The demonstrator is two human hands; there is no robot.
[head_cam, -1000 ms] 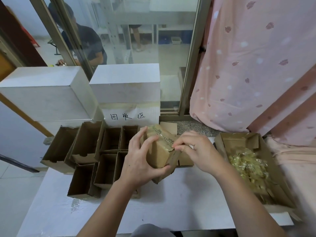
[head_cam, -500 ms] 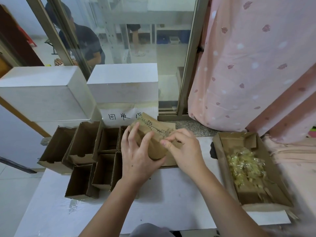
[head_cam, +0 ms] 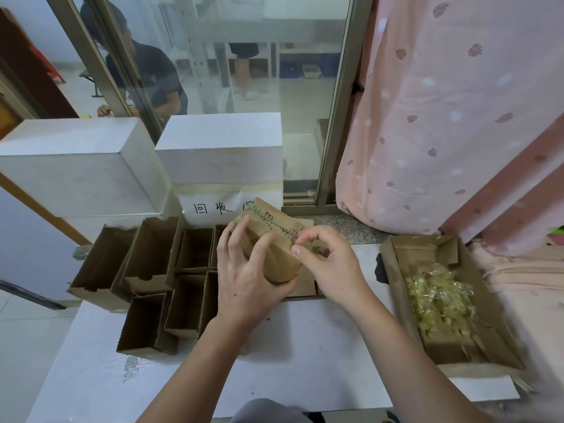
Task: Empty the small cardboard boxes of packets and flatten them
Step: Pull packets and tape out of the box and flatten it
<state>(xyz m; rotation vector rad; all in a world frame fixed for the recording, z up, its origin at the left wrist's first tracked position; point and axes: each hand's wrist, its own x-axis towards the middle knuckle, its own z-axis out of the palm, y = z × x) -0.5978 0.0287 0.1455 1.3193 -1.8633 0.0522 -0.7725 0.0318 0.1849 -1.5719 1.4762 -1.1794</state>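
Tilting in both hands, a closed brown box (head_cam: 276, 239) bearing print.

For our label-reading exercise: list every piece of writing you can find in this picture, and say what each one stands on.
"回收": handwritten in black on the white paper sign; a third character is mostly hidden behind the small cardboard box.
Dark print along the top of the small cardboard box, held by the left hand and right hand: too blurred to read.
No other writing visible.
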